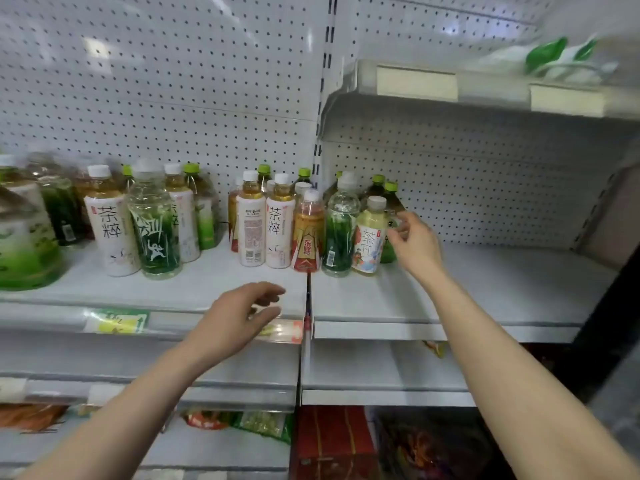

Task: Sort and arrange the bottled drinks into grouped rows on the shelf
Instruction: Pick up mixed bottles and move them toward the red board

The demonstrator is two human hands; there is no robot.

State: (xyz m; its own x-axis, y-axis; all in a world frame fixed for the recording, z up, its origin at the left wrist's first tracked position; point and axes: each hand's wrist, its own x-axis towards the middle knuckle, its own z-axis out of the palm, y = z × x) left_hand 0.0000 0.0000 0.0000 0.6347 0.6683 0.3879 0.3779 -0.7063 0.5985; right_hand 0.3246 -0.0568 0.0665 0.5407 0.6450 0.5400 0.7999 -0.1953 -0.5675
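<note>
Two bare hands reach in, both loosely spread and empty — the left hand (239, 315) over the shelf (450, 299) lip, the right hand (414, 242) beside the yellow tea bottle (369, 237). Behind, mixed bottled drinks (270, 220) crowd together before the pegboard (173, 81).

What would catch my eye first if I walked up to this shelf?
Probably the jumble of mixed drink bottles standing on the white shelf, such as the red-and-gold bottle at the centre among green and white-labelled ones. Then the two bare hands: the right hand reaches beside the yellow-labelled bottle, while the left hand hovers, empty, at the shelf's front edge.
</note>
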